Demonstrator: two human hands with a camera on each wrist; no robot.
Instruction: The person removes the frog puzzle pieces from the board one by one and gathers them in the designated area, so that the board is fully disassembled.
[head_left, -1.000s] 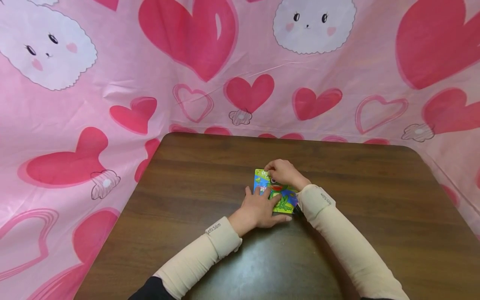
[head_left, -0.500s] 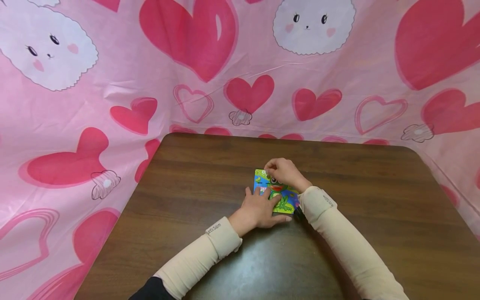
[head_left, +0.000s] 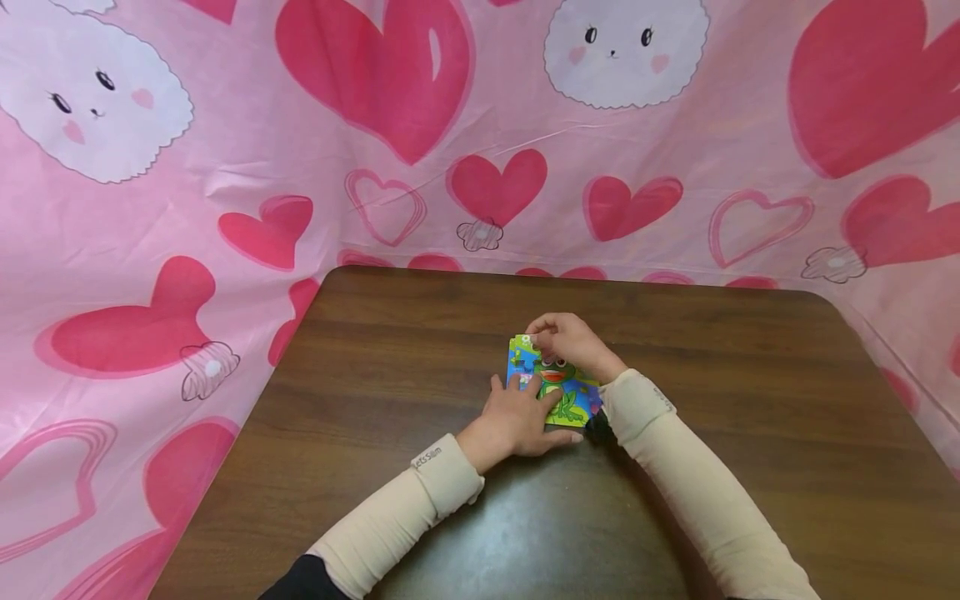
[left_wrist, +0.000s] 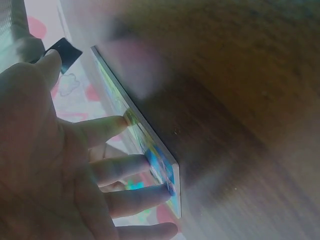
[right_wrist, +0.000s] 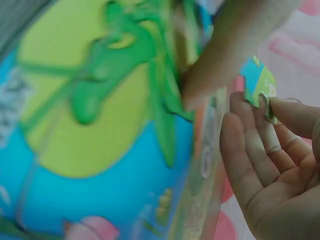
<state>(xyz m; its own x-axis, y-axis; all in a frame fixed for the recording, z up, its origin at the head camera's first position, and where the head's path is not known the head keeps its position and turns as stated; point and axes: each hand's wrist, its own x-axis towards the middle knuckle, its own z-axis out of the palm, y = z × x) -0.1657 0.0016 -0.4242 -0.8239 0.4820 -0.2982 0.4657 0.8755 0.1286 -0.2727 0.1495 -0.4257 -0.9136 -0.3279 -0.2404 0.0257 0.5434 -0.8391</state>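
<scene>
Frog puzzle (head_left: 567,403) under hands (head_left: 517,419), piece (right_wrist: 261,86) seemingly pinched

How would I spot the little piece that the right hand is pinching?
Find the brown table, then the bright frog puzzle under the spread left hand. At the puzzle's far edge, the right hand pinches a small yellow-green and blue piece. Unlike the rest of the puzzle, which lies flat, it is held up between thumb and fingers.

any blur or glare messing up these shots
Head view: fairly sharp, soft glare on the near part of the table; left wrist: hazy, table blurred near the top; right wrist: frog puzzle blurred up close, right fingers clearer.
</scene>
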